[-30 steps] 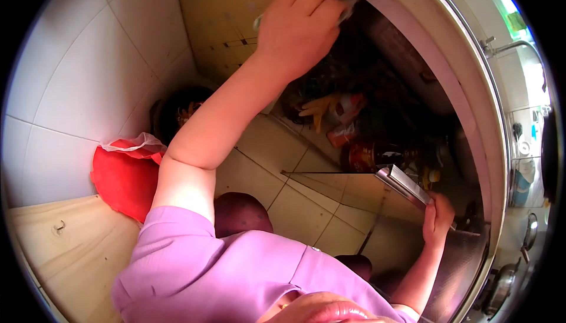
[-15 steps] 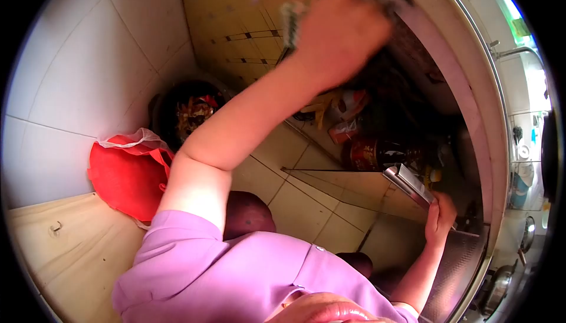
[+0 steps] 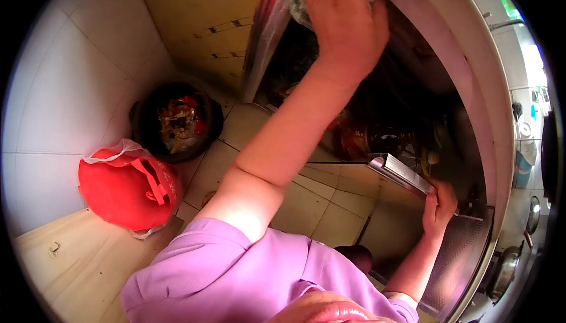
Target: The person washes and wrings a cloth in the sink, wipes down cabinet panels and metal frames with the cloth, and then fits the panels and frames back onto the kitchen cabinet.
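My left hand [image 3: 345, 25] is at the top of the view with its back towards me, fingers closed over a green-and-white cloth [image 3: 300, 6]. It is pressed near the upper edge of an open cabinet [image 3: 407, 13], and its fingertips are partly cut off. A gold glossy cabinet door [image 3: 203, 10] with a metal edge stands just left of that hand. Lower right, my right hand [image 3: 440, 206] grips the silver metal edge of another open door [image 3: 401, 174]. Inside the dark cabinet a large bottle with dark contents [image 3: 368, 140] lies behind that door.
A dark bin [image 3: 138, 125] with rubbish inside stands on the tiled floor [image 3: 300, 208] by the wall. Next to it is a red bag [image 3: 118, 196] with a whitish liner. At far right, pans [image 3: 504, 273] sit along the counter.
My left hand has moved up with the cloth, towards the gold door's edge. The view has shifted, showing more of the bin and red bag. My right hand keeps its grip.
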Motion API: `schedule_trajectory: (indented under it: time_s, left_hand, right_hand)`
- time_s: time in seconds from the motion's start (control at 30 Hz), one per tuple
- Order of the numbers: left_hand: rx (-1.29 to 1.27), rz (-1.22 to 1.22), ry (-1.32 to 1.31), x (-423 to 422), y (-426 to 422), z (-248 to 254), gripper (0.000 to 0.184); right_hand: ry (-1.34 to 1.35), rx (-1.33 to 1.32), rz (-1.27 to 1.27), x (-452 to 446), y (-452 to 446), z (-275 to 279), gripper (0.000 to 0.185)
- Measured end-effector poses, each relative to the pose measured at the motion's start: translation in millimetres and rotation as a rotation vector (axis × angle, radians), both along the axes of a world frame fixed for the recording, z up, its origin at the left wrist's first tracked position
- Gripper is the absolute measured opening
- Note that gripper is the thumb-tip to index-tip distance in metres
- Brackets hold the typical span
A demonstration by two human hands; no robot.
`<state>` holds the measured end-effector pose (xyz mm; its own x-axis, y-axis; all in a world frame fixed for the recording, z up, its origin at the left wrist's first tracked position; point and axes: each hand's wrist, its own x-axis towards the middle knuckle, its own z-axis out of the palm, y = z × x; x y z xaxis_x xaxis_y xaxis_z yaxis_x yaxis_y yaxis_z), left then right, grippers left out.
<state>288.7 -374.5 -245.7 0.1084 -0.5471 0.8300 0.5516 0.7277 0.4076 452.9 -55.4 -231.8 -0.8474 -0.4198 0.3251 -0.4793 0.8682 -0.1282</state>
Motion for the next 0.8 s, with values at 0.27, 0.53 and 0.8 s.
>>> schedule_trajectory:
  time_s: [0.27,0.53,0.8]
  left_hand:
    - [-0.419,-0.461,0.320,11.8,123.9,-2.2,0.016]
    - [-0.899,0.184,-0.446,17.1,41.7,8.1,0.017]
    - [-0.910,-0.128,-0.005,4.8,62.9,-2.0,0.041]
  right_hand:
    - [0.064,-0.044,0.045,1.1,-2.2,-0.1,0.031]
    - [0.093,-0.032,0.063,12.5,-0.4,3.8,0.031]
    - [0.102,-0.050,0.110,16.0,4.7,4.9,0.027]
